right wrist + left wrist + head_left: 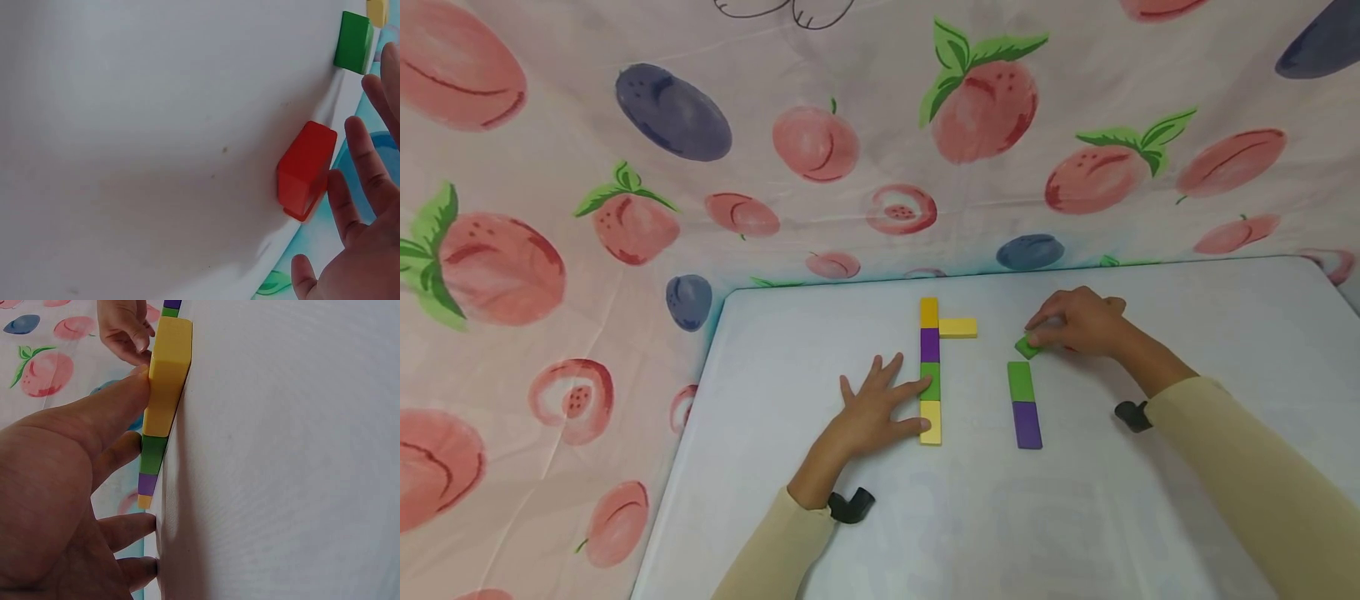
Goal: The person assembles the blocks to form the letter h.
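In the head view my left hand (pixel 872 412) lies spread beside a straight column of blocks. Its thumb touches the lowest yellow block (pixel 931 425) and its index finger the green block (pixel 930 382) above. A purple block (pixel 929 345) and an orange-yellow block (pixel 928 312) continue that column upward. My right hand (pixel 1082 323) pinches another green block (pixel 1025 347), turned at an angle, between thumb and index finger. Just below it, a green block (pixel 1021 382) and a purple block (pixel 1027 425) lie end to end. A red block (pixel 307 172) sits under the right hand, mostly hidden from above.
A yellow block (pixel 958 328) lies crosswise against the column's upper right side. The white table (pixel 1075 517) ends at a fruit-print cloth (pixel 865 83) behind and at left. Dark wrist pieces (pixel 852 506) show below each sleeve.
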`<state>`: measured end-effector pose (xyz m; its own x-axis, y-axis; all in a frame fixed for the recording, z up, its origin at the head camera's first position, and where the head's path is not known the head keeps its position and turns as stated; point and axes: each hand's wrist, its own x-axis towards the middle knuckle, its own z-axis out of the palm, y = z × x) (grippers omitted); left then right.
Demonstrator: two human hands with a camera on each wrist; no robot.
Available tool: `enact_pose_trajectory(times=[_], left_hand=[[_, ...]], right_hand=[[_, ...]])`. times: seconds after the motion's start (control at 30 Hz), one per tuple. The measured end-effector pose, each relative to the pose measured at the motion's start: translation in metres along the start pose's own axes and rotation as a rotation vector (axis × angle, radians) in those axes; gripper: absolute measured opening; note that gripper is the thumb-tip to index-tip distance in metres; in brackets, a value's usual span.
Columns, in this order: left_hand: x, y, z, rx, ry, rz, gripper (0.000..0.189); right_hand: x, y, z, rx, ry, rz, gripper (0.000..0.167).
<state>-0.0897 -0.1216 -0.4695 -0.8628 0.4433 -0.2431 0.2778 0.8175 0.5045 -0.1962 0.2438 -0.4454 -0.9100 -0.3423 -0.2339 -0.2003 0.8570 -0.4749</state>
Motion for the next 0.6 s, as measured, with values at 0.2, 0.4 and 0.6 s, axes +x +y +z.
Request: enact_pose_trajectory(times=[0.2, 0.4, 0.6], left_hand=[[-0.0004, 0.0004, -0.0002, 0.006, 0.007, 0.0, 0.063], [-0.0004, 0.0002, 0.0002, 0.005, 0.007, -0.004, 0.063], [0.0004, -0.0009, 0.0014, 0.01, 0.008, -0.002, 0.063]], right_hand=[[-0.0017, 0.0002, 0.0021, -0.016, -0.003, -0.01, 0.032], [0.0004, 0.0028, 0.0061, -0.026, -0.021, -0.017, 0.032], [0.0002, 0.0054, 0.009, 0.015, -0.009, -0.025, 0.025]])
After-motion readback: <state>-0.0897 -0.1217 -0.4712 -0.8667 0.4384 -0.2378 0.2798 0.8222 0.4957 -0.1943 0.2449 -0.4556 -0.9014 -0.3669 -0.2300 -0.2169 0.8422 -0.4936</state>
